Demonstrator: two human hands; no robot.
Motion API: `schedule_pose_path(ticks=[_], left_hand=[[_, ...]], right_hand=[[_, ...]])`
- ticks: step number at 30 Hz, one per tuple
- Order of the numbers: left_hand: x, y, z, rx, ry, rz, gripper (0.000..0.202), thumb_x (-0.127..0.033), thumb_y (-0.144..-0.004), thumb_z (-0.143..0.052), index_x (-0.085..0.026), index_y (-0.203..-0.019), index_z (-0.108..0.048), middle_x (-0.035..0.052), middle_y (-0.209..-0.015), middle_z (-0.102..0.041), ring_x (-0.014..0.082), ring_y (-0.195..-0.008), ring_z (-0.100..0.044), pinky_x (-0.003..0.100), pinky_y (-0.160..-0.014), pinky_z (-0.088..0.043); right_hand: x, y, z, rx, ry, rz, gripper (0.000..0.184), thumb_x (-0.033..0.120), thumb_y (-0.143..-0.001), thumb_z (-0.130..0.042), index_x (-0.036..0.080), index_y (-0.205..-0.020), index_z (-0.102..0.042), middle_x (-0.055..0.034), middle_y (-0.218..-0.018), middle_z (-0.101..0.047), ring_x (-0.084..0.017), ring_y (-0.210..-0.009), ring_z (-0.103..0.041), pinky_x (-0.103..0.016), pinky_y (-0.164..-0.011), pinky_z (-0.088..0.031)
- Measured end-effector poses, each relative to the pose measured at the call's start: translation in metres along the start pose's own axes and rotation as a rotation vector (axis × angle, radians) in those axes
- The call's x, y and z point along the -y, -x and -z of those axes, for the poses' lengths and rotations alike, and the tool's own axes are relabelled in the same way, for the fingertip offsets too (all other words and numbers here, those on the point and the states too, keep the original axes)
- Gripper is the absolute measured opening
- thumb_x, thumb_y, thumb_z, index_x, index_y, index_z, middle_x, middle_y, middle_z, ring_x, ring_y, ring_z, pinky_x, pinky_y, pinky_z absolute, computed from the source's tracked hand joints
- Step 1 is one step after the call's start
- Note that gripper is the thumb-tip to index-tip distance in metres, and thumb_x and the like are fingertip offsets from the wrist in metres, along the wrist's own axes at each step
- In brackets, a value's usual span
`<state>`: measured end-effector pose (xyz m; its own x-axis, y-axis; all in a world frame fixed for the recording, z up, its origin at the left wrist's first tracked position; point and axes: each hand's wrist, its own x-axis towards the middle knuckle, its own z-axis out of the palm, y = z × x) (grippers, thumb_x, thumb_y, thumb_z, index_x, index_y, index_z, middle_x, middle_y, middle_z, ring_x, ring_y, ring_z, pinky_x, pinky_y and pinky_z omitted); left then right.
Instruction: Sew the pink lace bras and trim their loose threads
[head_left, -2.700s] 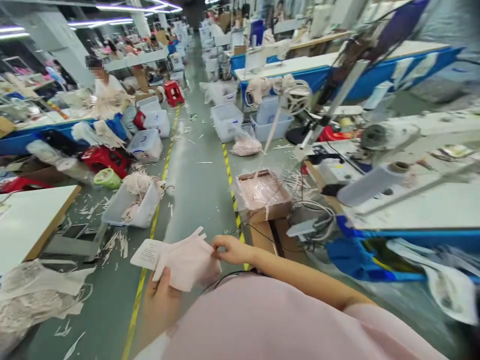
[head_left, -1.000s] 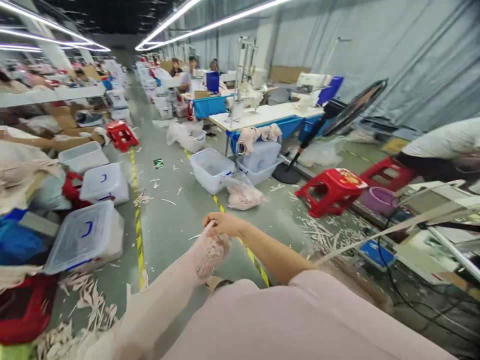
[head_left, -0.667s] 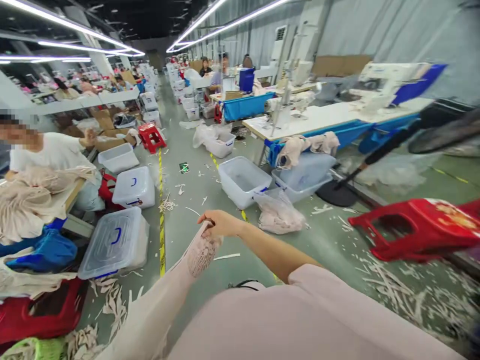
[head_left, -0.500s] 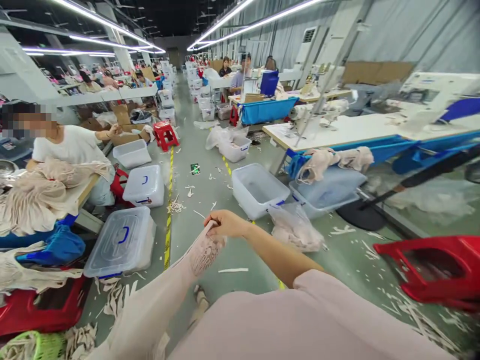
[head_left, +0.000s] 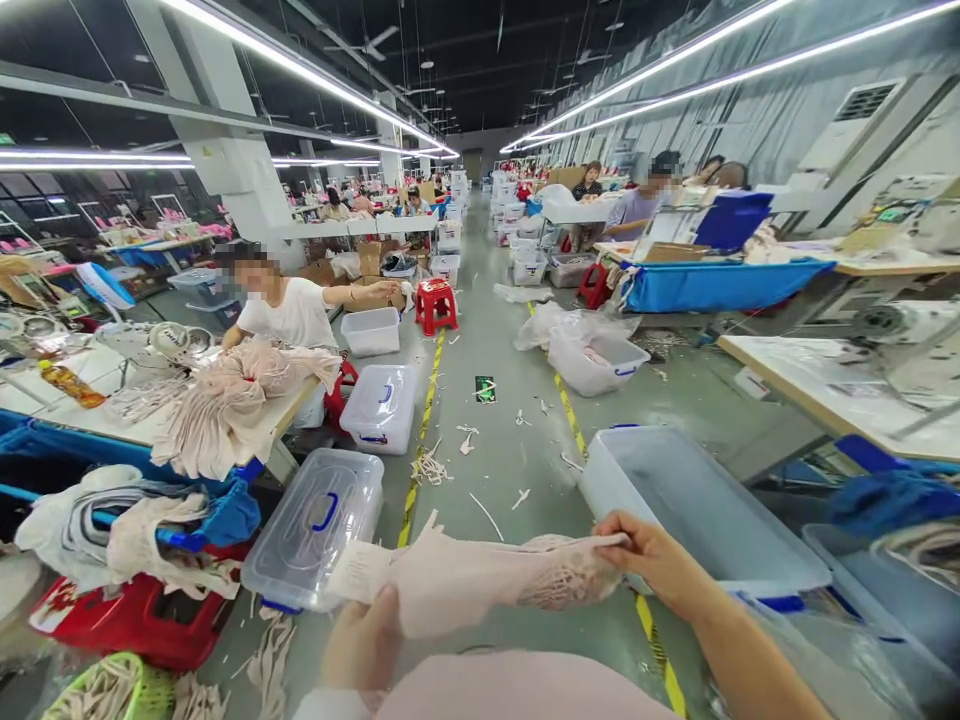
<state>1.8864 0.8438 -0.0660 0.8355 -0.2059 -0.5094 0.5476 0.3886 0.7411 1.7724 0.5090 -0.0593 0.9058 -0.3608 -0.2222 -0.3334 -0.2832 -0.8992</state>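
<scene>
While the left hand (head_left: 366,638) and right hand (head_left: 651,562) clamp opposite sides of the cloth (head_left: 461,580), bottom centre, it spans between them. Overpulling could distort its lace (head_left: 559,582)

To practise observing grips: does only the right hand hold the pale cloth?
No: the left hand and right hand both grip the pale cloth.

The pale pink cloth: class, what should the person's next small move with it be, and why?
Probably draw the right hand slightly toward the left hand, keeping hold with both: the pale pink cloth spans the space between them, and the right hand appears in front of the open plastic bin in this view. How close they are is unclear.
</scene>
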Motion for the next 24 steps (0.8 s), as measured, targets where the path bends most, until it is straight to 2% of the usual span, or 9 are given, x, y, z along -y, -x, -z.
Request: schedule_pose_path(ticks=[3,6,11,14,17,20,24], left_hand=[[-0.012,-0.037,-0.016,-0.010,0.069,0.081,0.045,-0.033,-0.046,-0.087,-0.016,-0.085,-0.070,0.0114,-0.091,-0.073,0.0314,-0.099,-0.065,0.034,-0.078,-0.054],[-0.022,-0.073,-0.030,-0.045,0.061,0.091,0.050,-0.034,-0.041,-0.090,-0.016,-0.082,-0.069,0.0116,-0.092,-0.073,0.0305,-0.100,-0.065,0.032,-0.080,-0.054],[-0.036,-0.120,-0.056,-0.099,0.091,0.030,0.054,-0.036,-0.036,-0.091,-0.017,-0.081,-0.068,0.0091,-0.087,-0.074,0.0311,-0.096,-0.066,0.033,-0.079,-0.054],[-0.042,-0.138,-0.076,-0.135,0.099,0.029,0.056,-0.041,-0.035,-0.091,-0.016,-0.080,-0.069,0.0100,-0.083,-0.074,0.0325,-0.092,-0.067,0.036,-0.079,-0.054],[-0.045,-0.150,-0.093,-0.153,0.135,0.063,0.061,-0.039,-0.033,-0.091,-0.014,-0.084,-0.070,0.0121,-0.084,-0.074,0.0340,-0.095,-0.066,0.038,-0.082,-0.053],[-0.051,-0.162,-0.104,-0.138,0.164,0.099,0.056,-0.036,-0.034,-0.091,-0.014,-0.080,-0.069,0.0135,-0.084,-0.074,0.0359,-0.097,-0.065,0.041,-0.084,-0.052],[-0.061,-0.187,-0.109,-0.082,0.081,0.132,0.053,-0.038,-0.036,-0.090,-0.013,-0.076,-0.068,0.0141,-0.081,-0.073,0.0369,-0.093,-0.066,0.043,-0.082,-0.052]], right_hand=[[-0.007,-0.024,0.000,0.068,-0.020,-0.033,0.027,0.041,-0.069,-0.060,0.019,-0.070,-0.045,-0.0013,-0.074,-0.050,-0.014,-0.066,-0.045,-0.026,-0.061,-0.037],[-0.009,-0.059,0.004,0.185,0.002,-0.089,0.022,0.036,-0.071,-0.058,0.018,-0.072,-0.045,0.0005,-0.073,-0.046,-0.012,-0.064,-0.041,-0.024,-0.060,-0.035],[-0.006,-0.147,0.017,0.394,0.061,-0.065,0.019,0.032,-0.068,-0.056,0.018,-0.074,-0.045,0.0011,-0.072,-0.045,-0.012,-0.066,-0.040,-0.024,-0.062,-0.034],[-0.004,-0.204,0.020,0.510,0.246,-0.053,0.013,0.023,-0.063,-0.052,0.017,-0.072,-0.045,0.0009,-0.070,-0.048,-0.012,-0.066,-0.041,-0.023,-0.061,-0.032],[-0.002,-0.247,0.017,0.578,0.514,-0.028,0.009,0.016,-0.059,-0.047,0.017,-0.068,-0.044,0.0007,-0.069,-0.051,-0.012,-0.066,-0.042,-0.022,-0.058,-0.028],[-0.002,-0.271,0.012,0.630,0.596,-0.018,0.008,0.014,-0.059,-0.046,0.017,-0.066,-0.044,0.0008,-0.068,-0.052,-0.012,-0.066,-0.043,-0.022,-0.058,-0.027],[-0.004,-0.280,0.010,0.630,0.628,-0.074,0.010,0.012,-0.057,-0.044,0.017,-0.066,-0.041,0.0006,-0.070,-0.052,-0.013,-0.068,-0.044,-0.022,-0.059,-0.027]])
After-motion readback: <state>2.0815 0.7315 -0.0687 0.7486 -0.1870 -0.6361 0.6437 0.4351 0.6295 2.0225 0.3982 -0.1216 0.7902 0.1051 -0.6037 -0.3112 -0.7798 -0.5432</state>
